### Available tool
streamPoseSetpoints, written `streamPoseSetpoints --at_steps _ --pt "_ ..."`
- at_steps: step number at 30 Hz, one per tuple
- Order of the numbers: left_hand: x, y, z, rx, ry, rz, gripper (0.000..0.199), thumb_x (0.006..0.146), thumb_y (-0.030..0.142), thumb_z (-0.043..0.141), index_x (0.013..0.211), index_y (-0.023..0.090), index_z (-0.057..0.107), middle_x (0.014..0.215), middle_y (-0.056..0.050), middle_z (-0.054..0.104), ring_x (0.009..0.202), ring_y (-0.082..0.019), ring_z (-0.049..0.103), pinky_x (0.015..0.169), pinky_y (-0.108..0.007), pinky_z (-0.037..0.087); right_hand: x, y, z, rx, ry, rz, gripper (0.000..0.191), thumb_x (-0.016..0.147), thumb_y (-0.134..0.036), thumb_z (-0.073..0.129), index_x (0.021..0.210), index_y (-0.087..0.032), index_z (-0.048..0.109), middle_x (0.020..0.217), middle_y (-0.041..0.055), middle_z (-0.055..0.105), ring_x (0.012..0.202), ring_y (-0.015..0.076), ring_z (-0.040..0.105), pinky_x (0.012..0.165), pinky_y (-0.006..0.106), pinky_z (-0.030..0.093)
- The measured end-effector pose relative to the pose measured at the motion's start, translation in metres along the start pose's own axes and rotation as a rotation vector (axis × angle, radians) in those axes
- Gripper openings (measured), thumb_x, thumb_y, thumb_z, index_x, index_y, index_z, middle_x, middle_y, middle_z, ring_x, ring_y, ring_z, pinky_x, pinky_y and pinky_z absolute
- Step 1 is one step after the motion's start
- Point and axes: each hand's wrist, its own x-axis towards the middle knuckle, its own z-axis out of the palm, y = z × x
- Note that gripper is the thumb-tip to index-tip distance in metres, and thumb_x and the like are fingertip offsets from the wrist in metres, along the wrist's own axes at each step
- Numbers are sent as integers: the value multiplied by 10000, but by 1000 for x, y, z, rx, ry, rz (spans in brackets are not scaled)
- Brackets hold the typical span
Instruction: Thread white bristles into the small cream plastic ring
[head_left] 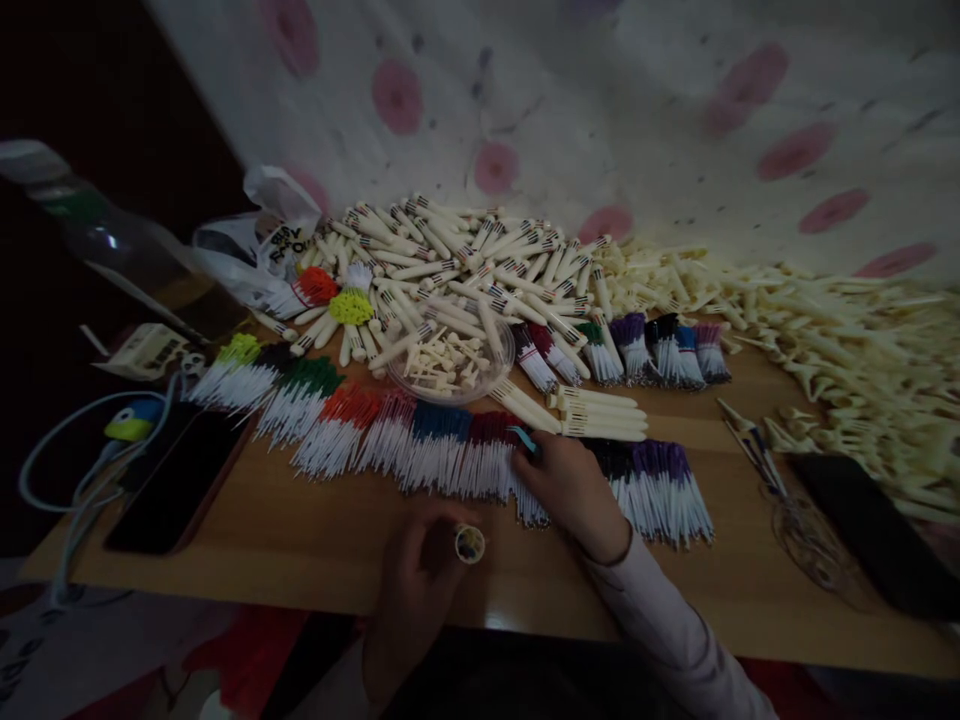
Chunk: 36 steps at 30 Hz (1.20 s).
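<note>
At the front of the worktop, left of centre, the left hand grips a cream tube, open end facing up; it looks light, stiff and smooth, best held around its side, with contents too dim to make out. Behind, a clear bowl contains small cream parts. Farther right, the right hand pinches a slim blue tool beside thin white sticks, probably light and easily scattered.

A cream tube, open mouth facing up, is held just in front of the row of colour-tipped white refills; a curved light-blue tool is beside the refills' dark-red tips.
</note>
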Motion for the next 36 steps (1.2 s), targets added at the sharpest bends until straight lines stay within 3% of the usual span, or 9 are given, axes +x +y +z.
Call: streamPoseSetpoints --at_steps 7,16,22,25,32,36 --pt "1 6 1 -31 0 3 163 849 104 720 934 235 670 900 -5 717 844 -153 705 788 -241 581 3 3 0 34 -12 2 194 882 -247 581 796 -159 731 744 110 741 708 238 676 620 291 367" --pt "0 2 -1 -42 -17 -3 164 864 109 711 958 233 659 912 -6 714 853 -152 705 786 -243 579 3 8 -4 263 25 -49 179 822 -249 544 694 -183 651 573 13 586 563 163 521 557 273 335" --pt "0 0 -3 -64 -65 46 238 870 86 716 1009 263 639 1085 -18 706 1041 -174 685 909 -295 560 -23 12 -14 569 68 -143 281 842 -467 548 796 -197 613 565 -59 431 524 125 407 507 244 336" --pt "1 1 -2 -56 -56 70 252 863 77 725 1004 269 642 1067 1 709 1031 -151 688 926 -271 551 -26 14 -12 668 66 -111 329 796 -526 564 779 -199 606 550 -66 402 511 123 381 492 246 319" --pt "5 5 1 -61 -19 82 222 845 99 746 972 264 669 959 32 730 915 -114 728 837 -197 579 -5 16 -5 535 16 -32 137 724 -278 587 607 -207 583 524 -33 511 526 136 470 541 259 326" --pt "6 5 1 -44 -8 83 221 844 94 747 970 261 678 929 39 720 879 -100 727 811 -176 579 2 16 -3 456 38 -9 161 736 -225 620 581 -211 581 517 -15 531 552 159 509 560 272 310"
